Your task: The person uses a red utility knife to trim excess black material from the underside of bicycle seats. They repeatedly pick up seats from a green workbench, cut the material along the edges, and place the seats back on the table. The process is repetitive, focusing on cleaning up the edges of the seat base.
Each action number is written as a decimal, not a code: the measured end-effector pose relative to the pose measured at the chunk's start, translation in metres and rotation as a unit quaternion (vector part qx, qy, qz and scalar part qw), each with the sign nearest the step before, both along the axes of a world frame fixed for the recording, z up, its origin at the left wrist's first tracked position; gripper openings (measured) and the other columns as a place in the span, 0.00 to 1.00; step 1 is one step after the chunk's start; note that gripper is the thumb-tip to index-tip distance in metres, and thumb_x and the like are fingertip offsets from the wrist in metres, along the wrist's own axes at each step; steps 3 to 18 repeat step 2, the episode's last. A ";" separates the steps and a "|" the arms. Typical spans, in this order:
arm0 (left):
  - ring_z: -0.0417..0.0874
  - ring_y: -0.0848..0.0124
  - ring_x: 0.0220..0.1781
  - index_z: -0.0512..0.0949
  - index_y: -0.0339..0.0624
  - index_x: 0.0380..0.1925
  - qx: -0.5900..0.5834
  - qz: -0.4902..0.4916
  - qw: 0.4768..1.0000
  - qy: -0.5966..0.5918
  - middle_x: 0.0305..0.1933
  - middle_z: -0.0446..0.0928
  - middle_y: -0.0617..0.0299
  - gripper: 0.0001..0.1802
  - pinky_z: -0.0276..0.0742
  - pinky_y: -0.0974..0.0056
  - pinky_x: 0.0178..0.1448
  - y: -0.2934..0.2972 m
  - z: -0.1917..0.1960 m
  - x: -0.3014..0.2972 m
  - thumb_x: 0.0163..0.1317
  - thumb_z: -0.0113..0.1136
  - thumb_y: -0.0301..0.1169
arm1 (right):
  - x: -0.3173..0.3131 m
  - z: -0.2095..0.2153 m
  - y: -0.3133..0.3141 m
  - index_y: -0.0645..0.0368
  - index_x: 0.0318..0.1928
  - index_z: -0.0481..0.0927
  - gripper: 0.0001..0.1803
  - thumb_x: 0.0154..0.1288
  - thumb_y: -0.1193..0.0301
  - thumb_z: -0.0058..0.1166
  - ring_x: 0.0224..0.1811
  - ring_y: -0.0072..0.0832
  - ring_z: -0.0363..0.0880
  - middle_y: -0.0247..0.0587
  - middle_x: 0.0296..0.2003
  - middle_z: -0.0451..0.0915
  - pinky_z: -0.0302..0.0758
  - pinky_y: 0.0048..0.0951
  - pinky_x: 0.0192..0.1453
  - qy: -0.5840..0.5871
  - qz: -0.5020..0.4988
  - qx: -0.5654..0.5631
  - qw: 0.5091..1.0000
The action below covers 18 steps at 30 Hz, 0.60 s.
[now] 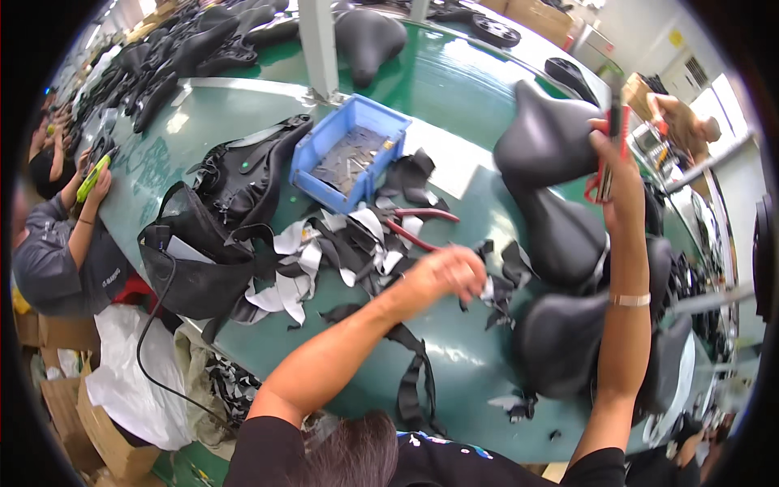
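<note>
My right hand (621, 174) is raised at the right, closed round a red and black hand tool (603, 180) held upright; its exact kind I cannot make out. Just behind it are smooth black bicycle saddles, one (544, 134) at the back and another (564, 235) nearer. Over the middle of the table hovers my left hand (450, 274), fingers loosely bent and apart, with nothing visible in it. Close to that hand lie red-handled pliers (422, 214) and a heap of black and white material scraps (304, 264).
A blue plastic bin (357, 114) holding small flat pieces stands on the green table (479, 369). Left of it sits an open black bag (191, 280) with a cable. More saddles (560, 341) crowd the right side. A grey post (318, 49) rises behind. Another person (69, 252) works at the left.
</note>
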<state>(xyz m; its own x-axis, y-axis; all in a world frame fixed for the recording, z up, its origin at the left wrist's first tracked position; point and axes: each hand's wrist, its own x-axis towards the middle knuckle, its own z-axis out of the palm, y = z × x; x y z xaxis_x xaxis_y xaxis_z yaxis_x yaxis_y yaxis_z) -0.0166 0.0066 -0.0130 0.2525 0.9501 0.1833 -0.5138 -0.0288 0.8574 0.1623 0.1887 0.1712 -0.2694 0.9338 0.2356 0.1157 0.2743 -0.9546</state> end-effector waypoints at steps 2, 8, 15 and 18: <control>0.76 0.62 0.57 0.72 0.43 0.52 -0.082 0.079 0.978 -0.174 0.54 0.75 0.55 0.22 0.73 0.56 0.59 -0.005 0.005 0.000 0.71 0.47 0.49 | 0.025 0.014 -0.053 0.55 0.48 0.81 0.16 0.59 0.66 0.61 0.27 0.15 0.71 0.26 0.34 0.75 0.70 0.18 0.26 -0.118 0.028 0.039 0.992; 0.76 0.62 0.57 0.72 0.43 0.52 -0.082 0.079 0.978 -0.174 0.54 0.75 0.55 0.22 0.73 0.56 0.59 -0.005 0.005 0.000 0.71 0.47 0.49 | 0.025 0.014 -0.053 0.55 0.48 0.81 0.16 0.59 0.66 0.61 0.27 0.15 0.71 0.26 0.34 0.75 0.70 0.18 0.26 -0.118 0.028 0.039 0.992; 0.76 0.62 0.57 0.72 0.43 0.52 -0.082 0.079 0.978 -0.174 0.54 0.75 0.55 0.22 0.73 0.56 0.59 -0.005 0.005 0.000 0.71 0.47 0.49 | 0.025 0.014 -0.053 0.55 0.48 0.81 0.16 0.59 0.66 0.61 0.27 0.15 0.71 0.26 0.34 0.75 0.70 0.18 0.26 -0.118 0.028 0.039 0.992; 0.76 0.62 0.57 0.72 0.43 0.52 -0.082 0.079 0.978 -0.174 0.54 0.75 0.55 0.22 0.73 0.56 0.59 -0.005 0.005 0.000 0.71 0.47 0.49 | 0.025 0.014 -0.053 0.55 0.48 0.81 0.16 0.59 0.66 0.61 0.27 0.15 0.71 0.26 0.34 0.75 0.70 0.18 0.26 -0.118 0.028 0.039 0.992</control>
